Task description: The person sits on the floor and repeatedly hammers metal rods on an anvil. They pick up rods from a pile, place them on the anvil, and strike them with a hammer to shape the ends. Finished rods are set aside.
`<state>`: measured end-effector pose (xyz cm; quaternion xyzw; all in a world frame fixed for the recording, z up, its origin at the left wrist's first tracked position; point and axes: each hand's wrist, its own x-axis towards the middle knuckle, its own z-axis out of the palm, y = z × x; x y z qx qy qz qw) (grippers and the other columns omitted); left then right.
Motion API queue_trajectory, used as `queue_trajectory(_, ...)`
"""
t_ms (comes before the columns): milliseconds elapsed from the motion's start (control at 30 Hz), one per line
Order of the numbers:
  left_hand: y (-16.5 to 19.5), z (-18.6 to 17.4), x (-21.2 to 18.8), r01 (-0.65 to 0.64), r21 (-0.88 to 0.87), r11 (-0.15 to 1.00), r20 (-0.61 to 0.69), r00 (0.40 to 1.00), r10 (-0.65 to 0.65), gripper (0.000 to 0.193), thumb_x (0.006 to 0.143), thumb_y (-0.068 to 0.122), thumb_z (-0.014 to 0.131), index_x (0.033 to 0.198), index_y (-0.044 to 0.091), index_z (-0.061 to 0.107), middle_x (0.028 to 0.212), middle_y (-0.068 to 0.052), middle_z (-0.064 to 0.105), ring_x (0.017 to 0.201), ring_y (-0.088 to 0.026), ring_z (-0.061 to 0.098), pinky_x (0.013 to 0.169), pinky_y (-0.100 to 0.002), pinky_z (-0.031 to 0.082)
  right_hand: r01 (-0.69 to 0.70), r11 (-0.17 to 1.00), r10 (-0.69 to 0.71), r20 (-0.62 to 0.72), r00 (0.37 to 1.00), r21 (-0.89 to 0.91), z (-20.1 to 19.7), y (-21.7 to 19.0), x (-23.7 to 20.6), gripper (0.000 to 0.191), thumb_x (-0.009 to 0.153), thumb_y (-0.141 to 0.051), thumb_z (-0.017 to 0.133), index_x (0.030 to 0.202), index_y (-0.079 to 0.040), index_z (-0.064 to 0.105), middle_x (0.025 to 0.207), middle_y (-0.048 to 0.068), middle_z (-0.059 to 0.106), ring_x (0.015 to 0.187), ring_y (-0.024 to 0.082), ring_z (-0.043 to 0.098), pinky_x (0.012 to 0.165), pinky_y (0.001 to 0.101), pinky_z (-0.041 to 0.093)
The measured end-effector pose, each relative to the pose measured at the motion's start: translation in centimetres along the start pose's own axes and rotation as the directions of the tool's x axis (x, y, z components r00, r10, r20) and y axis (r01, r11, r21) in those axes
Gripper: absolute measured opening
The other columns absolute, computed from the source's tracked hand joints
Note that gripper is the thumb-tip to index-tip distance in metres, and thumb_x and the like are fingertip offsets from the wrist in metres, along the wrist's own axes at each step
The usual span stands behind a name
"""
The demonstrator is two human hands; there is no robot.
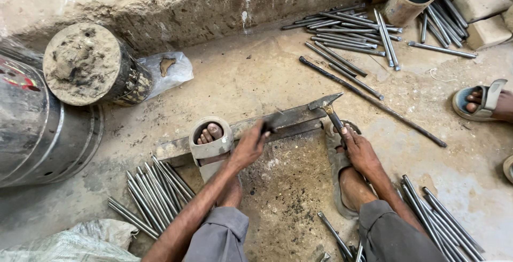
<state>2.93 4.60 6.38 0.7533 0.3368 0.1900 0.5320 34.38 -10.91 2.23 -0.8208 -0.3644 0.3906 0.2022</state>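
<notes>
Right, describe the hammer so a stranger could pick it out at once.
Start at the long flat grey steel bar lying across the dusty concrete floor, pinned under a sandalled foot. The right hand at its right end grips a small grey-headed hammer poised just above the bar. Unlike the plain thin metal rods scattered around, it has a wedge-shaped head on a short handle.

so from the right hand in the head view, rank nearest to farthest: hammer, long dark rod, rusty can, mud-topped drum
1. hammer: in the right hand itself.
2. long dark rod: on the floor just beyond.
3. rusty can: far, upper right by the wall.
4. mud-topped drum: far across, on the left.
</notes>
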Motion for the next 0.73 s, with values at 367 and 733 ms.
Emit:
queue_trajectory(367, 0.7, 0.4, 0.5, -0.210, 0.125, 0.970, -0.248, 0.940, 0.235, 0.020, 0.111, 0.007, 0.047, 0.128, 0.013, 0.040, 0.124, -0.010, 0.076, 0.086, -0.028, 0.075, 0.066, -0.041, 0.064, 0.019, 1.000, -0.019, -0.022, 1.000, 0.023, -0.3, -1.1, -0.6, 0.054, 0.106, -0.055, 0.035, 0.132, -0.024, 0.071, 0.071, 0.008, 0.066, 0.063, 0.019, 0.059, 0.062, 0.0378, 0.049)
queue_trajectory(733, -0.9, -0.5, -0.2, -0.037, 0.125, 0.992, -0.159, 0.986, 0.057, 0.023, 0.106, 0.006, 0.045, 0.128, 0.006, 0.051, 0.108, -0.018, 0.075, 0.097, -0.031, 0.077, 0.079, -0.046, 0.067, 0.063, 0.967, -0.061, -0.015, 0.998, 0.246, 0.2, -0.2, -0.3, 0.051, 0.107, -0.052, 0.042, 0.130, -0.017, 0.072, 0.073, 0.005, 0.052, 0.068, 0.016, 0.063, 0.065, 0.0356, 0.052)
